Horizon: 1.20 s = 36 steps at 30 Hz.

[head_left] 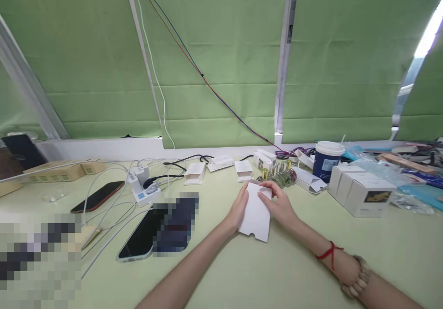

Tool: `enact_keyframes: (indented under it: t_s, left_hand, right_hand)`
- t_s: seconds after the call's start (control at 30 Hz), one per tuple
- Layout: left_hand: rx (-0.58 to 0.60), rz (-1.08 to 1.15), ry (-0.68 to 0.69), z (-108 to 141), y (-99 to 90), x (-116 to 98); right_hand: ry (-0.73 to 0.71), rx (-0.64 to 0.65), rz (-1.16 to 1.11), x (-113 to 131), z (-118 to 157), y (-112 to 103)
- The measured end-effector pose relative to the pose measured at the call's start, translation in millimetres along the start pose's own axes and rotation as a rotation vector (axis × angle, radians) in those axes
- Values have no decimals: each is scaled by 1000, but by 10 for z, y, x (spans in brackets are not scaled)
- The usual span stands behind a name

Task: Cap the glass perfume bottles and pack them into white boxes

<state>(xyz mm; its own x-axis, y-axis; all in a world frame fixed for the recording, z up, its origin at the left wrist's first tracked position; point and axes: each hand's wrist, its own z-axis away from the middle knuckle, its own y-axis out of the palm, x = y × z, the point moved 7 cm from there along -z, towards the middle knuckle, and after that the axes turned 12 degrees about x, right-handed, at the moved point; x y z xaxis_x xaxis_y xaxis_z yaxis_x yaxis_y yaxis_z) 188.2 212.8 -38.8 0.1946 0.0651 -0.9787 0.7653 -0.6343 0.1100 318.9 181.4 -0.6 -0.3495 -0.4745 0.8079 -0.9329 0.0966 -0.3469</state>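
Observation:
A white cardboard box (255, 214), with a half-round notch in its near edge, is held up off the table between both hands. My left hand (238, 207) grips its left side with the fingers behind it. Curled over the far right corner is my right hand (278, 203), thumb on the face and fingers at the top edge. Whether anything is inside the box cannot be seen. Just beyond stand several small glass bottles (278, 176) with gold and silver caps. Open white boxes (194, 174) lie behind, and another open box (309, 181) rests to the right.
Closed white boxes (360, 191) stand in a row at right, beside a lidded blue paper cup (327, 161). Plastic bags (384, 173) clutter the far right. At left lie a phone (141, 235), another phone (98, 197) and a power strip (143, 191) with tangled cables.

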Motion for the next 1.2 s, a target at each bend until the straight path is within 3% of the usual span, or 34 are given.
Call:
enact_keyframes:
  t_s: [0.2, 0.4, 0.53, 0.77, 1.2]
  left_hand:
    - [-11, -171, -16, 69, 71, -55]
    - [-71, -107, 22, 95, 72, -128]
    - [-93, -53, 4, 100, 66, -132]
    - [-105, -59, 47, 116, 55, -190]
    - [-48, -110, 49, 117, 81, -153]
  right_hand:
    - [-85, 27, 47, 69, 1, -10]
    - [-238, -40, 226, 202, 44, -45]
    - [-190, -63, 303, 164, 44, -40]
    - [-8, 152, 33, -35, -5, 124]
    - [-46, 134, -64, 33, 12, 74]
